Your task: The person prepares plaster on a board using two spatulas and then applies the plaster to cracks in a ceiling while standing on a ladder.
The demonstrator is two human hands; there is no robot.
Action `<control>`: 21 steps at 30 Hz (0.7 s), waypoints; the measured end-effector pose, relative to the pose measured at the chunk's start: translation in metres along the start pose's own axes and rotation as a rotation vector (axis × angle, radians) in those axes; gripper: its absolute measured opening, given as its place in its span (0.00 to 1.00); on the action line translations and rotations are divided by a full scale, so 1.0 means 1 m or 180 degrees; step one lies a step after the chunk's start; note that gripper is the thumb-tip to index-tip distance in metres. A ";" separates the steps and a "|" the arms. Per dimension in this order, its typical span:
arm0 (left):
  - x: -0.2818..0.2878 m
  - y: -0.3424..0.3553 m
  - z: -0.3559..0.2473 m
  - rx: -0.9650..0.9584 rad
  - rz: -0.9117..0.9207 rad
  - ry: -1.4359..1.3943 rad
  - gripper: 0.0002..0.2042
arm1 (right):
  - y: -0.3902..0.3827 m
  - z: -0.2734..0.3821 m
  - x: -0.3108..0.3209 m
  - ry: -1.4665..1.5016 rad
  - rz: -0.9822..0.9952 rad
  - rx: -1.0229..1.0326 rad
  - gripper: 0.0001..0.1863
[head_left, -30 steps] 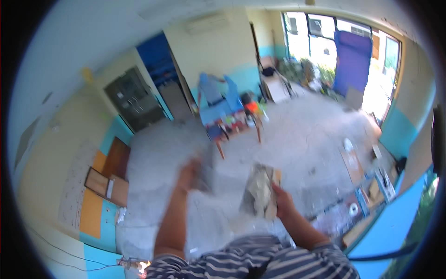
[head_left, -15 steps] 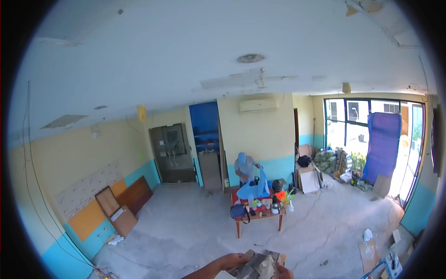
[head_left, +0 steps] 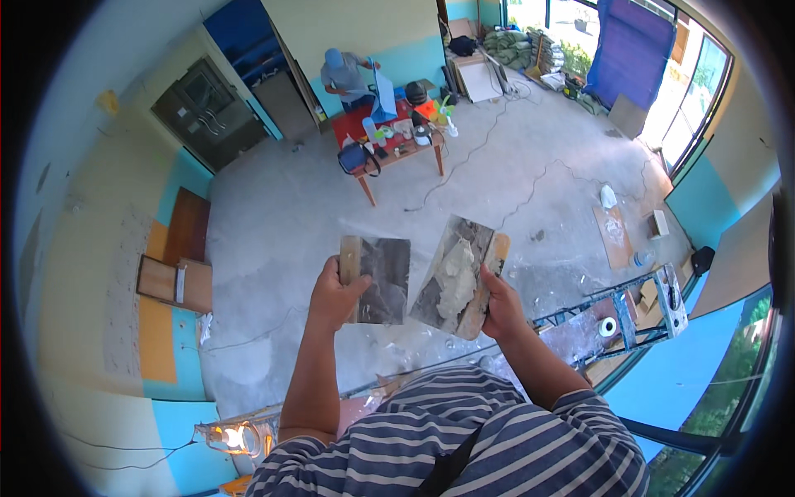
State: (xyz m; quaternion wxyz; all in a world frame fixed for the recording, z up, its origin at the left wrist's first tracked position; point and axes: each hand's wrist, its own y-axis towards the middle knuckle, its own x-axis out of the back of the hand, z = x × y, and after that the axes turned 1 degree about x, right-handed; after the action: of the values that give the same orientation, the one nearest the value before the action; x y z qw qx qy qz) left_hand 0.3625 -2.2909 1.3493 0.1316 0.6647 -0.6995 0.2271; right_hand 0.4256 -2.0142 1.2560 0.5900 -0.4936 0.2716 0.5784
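While your left grip [head_left: 335,294] is clamped on the left scraper [head_left: 385,282], your right grip [head_left: 503,308] has the right scraper [head_left: 427,300] clamped, putty [head_left: 456,277] on top, just left of that nearer grip, long side pointing away from you.

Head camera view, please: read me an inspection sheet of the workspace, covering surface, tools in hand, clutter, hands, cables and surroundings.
Surface: grey floor, with dark patches and scattered pale bits.
Job's things: flat blade with a pale wooden edge; second blade bearing off-white paste.
Clutter: crowded red-topped table; at right, a ladder-like frame and white roll.
Hands: left hand grips the first blade, thumb on its face; right hand grips the paste-bearing one.
Cables: dark cord trailing over the floor; thin wires by the left wall.
Surroundings: another person behind the table, holding a blue sheet; stacked sacks near the windows.
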 end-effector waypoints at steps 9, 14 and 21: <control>-0.032 -0.032 -0.070 -0.0385 0.0018 0.0832 0.24 | -0.008 0.009 0.006 -0.0241 -0.0200 0.0410 0.24; -0.046 -0.029 -0.079 -0.0404 0.0120 0.0857 0.23 | -0.001 0.010 0.018 -0.0494 -0.0255 0.0702 0.24; -0.069 -0.017 -0.079 -0.0441 0.0111 0.1130 0.24 | -0.001 0.017 0.023 -0.0670 -0.0075 0.0786 0.23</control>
State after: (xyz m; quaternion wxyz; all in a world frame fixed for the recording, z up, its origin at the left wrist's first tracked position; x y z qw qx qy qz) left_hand 0.3757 -2.1920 1.3863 0.2944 0.5913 -0.6906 0.2944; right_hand 0.4261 -1.9891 1.2424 0.6781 -0.3571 0.2715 0.5821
